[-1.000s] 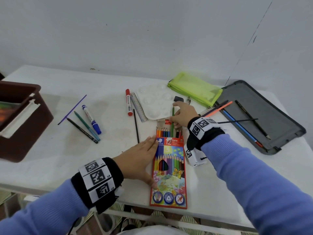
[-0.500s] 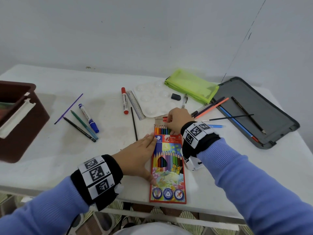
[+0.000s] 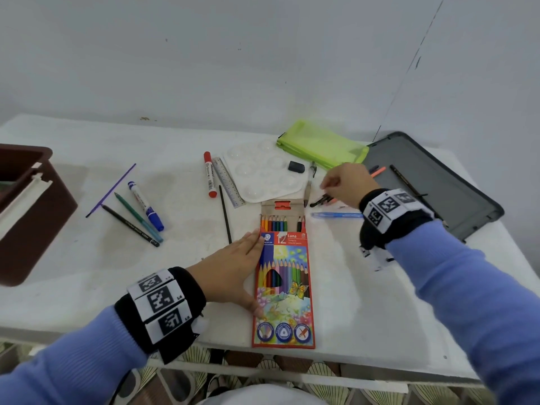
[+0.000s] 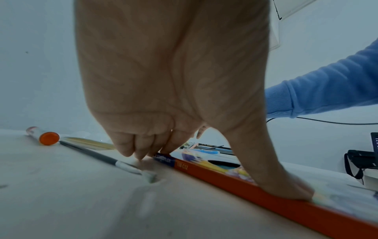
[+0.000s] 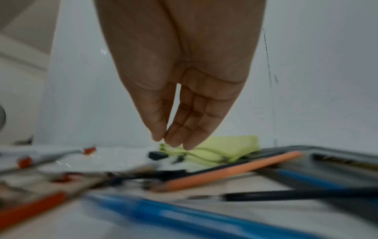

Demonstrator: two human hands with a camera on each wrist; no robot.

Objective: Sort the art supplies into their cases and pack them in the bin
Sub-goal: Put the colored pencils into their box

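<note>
The coloured pencil box (image 3: 283, 287) lies flat near the table's front edge, flap open at the far end, several pencil tips showing. My left hand (image 3: 248, 270) rests flat against the box's left side, with the thumb (image 4: 286, 186) pressing on its top. My right hand (image 3: 325, 185) hovers empty beyond the box's far right corner, fingers straight and close together. Below it lie an orange pencil (image 5: 235, 169), dark brushes and a blue pen (image 3: 336, 214). The green pouch (image 3: 321, 144) and open grey case (image 3: 444, 188) sit behind.
A brown bin (image 3: 29, 214) stands at the left edge. Between it and the box lie a blue marker (image 3: 146, 206), green, black and purple pencils, a thin brush (image 3: 225, 217), a red marker (image 3: 209, 173) and a ruler (image 3: 228, 182). A white palette (image 3: 263, 176) carries an eraser (image 3: 296, 166).
My right hand slid a green pencil into the box, let go and moved right and back over the loose pencils. The left hand stayed on the box.
</note>
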